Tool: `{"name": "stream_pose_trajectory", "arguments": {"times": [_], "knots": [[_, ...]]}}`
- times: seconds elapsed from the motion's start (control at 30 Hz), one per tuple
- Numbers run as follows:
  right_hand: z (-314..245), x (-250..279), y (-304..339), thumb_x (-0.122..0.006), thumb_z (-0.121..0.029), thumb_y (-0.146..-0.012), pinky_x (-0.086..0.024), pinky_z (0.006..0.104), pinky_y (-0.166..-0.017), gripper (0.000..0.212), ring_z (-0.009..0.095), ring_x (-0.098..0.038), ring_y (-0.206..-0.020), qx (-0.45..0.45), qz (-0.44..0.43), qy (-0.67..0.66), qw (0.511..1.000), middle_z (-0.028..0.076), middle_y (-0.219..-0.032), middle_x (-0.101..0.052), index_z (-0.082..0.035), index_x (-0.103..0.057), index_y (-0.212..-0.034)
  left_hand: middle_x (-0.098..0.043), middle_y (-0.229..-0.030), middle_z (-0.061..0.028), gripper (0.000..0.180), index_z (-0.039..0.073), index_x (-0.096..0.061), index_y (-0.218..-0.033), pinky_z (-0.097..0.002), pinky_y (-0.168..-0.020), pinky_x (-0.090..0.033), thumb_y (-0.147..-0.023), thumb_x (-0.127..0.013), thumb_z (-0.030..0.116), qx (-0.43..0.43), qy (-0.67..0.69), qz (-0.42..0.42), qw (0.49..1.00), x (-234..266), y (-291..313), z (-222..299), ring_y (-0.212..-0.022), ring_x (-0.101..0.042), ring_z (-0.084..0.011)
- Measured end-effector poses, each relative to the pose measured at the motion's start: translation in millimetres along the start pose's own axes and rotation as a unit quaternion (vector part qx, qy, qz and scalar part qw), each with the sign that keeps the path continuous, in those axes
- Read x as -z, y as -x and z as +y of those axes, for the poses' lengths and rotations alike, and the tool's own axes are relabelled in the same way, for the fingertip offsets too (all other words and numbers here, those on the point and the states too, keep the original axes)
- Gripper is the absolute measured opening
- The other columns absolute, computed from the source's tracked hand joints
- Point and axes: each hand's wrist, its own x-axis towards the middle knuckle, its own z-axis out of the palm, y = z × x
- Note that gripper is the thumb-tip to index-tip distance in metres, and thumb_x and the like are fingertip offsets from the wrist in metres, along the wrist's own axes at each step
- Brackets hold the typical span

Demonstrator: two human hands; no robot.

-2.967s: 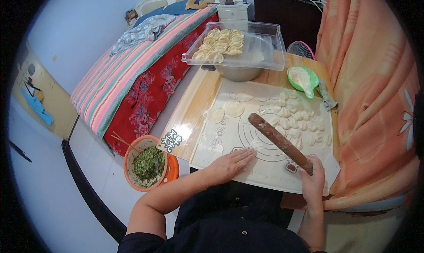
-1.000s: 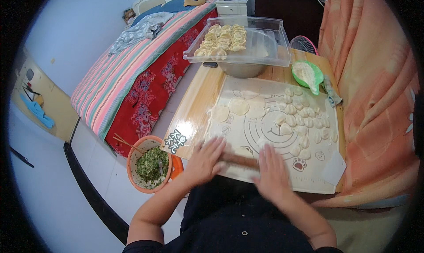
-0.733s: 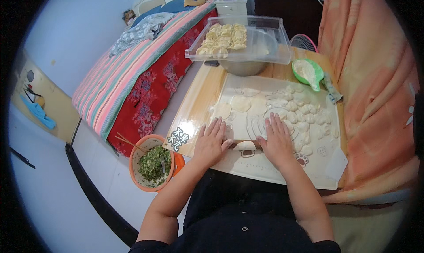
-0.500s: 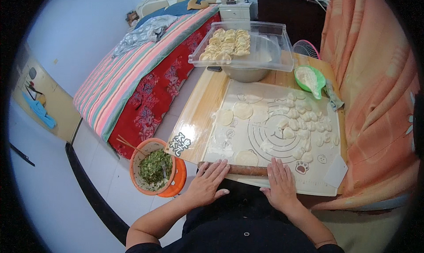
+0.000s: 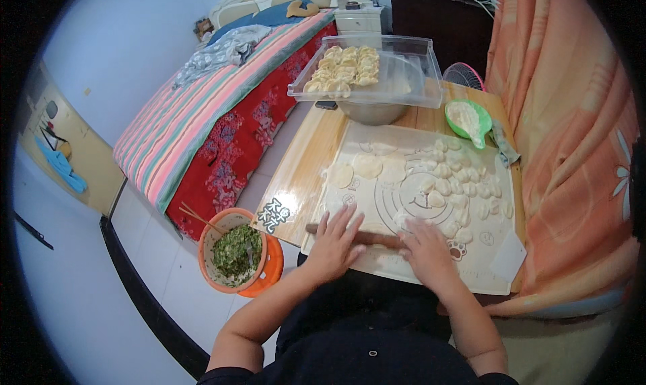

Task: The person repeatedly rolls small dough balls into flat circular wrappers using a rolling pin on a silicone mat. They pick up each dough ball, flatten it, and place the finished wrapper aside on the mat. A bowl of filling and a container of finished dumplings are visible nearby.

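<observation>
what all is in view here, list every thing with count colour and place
wooden rolling pin: one, brown, across the near edge of the mat, under both palms
pale silicone pastry mat: one, cream, on the table
light wooden table: one, beside the bed
small dough pieces: many, pale, right half of the mat
flat round wrappers: a few, pale, far left of the mat
clear plastic tray of dumplings: one, on a metal bowl
green flour scoop: one, far right
orange bowl of green filling: one, left of the table, chopsticks in it
striped bed: one, left
left hand, right hand: flat on the pin
</observation>
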Motion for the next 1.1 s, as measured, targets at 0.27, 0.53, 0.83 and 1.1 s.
{"name": "stream_pose_trajectory", "arguments": {"times": [0.27,0.53,0.83,1.1], "knots": [[-12.7,10.5,1.8,-0.071,-0.016,-0.080,-0.046,0.0446,-0.089,0.033,0.028,-0.057,-0.105,-0.027,0.023,-0.121,0.992,0.009,-0.104,-0.060,-0.006,-0.061,-0.110,-0.053,-0.120,-0.0132,0.055,0.006,-0.055,-0.126,-0.0483,-0.106,-0.040,-0.075,-0.073,0.007,-0.112,0.084,0.049,0.989,-8.9,35.6,6.6,-0.116,-0.051,-0.0347],[-10.4,4.8,-7.9,-0.068,-0.025,-0.087,-0.050,0.0440,-0.085,0.033,0.032,-0.059,-0.105,-0.097,-0.006,-0.165,0.982,0.013,-0.104,-0.061,-0.003,-0.061,-0.111,-0.055,-0.121,-0.0180,0.047,0.003,-0.054,-0.123,-0.0466,-0.098,-0.043,-0.080,-0.071,0.011,0.053,0.058,0.103,0.992,-18.1,0.4,2.5,-0.114,-0.052,-0.0384],[-15.4,-3.6,-5.8,-0.073,-0.011,-0.080,-0.048,0.0425,-0.088,0.037,0.034,-0.058,-0.105,-0.156,0.152,-0.165,0.962,0.012,-0.108,-0.061,-0.005,-0.058,-0.113,-0.060,-0.113,-0.0150,0.038,0.006,-0.059,-0.117,-0.0457,-0.097,-0.041,-0.082,-0.071,0.013,0.117,0.037,0.074,0.990,-36.5,-28.6,13.1,-0.110,-0.055,-0.0346],[-1.3,5.7,-5.7,-0.073,-0.014,-0.082,-0.046,0.0432,-0.090,0.038,0.034,-0.056,-0.107,-0.188,0.137,-0.182,0.955,0.012,-0.109,-0.059,-0.005,-0.057,-0.115,-0.062,-0.112,-0.0100,0.033,0.009,-0.065,-0.110,-0.0443,-0.095,-0.042,-0.080,-0.074,0.016,0.054,0.109,0.045,0.992,-41.9,-52.7,20.3,-0.107,-0.056,-0.0324]]}}
